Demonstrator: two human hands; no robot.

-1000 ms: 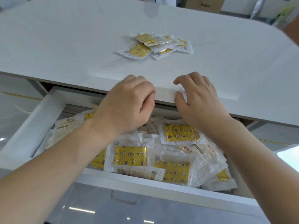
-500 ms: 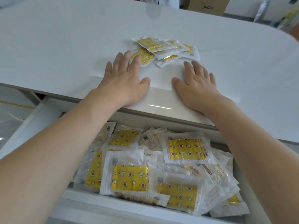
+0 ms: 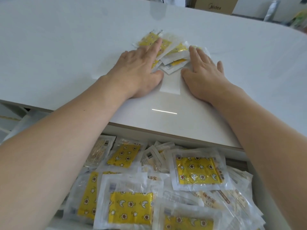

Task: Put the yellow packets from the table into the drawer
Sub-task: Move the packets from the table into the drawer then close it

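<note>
A small heap of yellow packets in clear wrappers lies on the white table. My left hand lies flat on the heap's left side, fingers straight over the packets. My right hand lies flat on the heap's right side, fingers straight and touching the wrappers. Below the table edge the drawer stands pulled out, filled with several more yellow packets that hide its floor.
A cardboard box stands beyond the table's far edge, with other items at the far right. The table's near edge overhangs the back part of the drawer. A white frame part shows at the left.
Both hands slid farther across the table, from just short of the heap to lying flat on the packets. The view leaned forward over the drawer.
</note>
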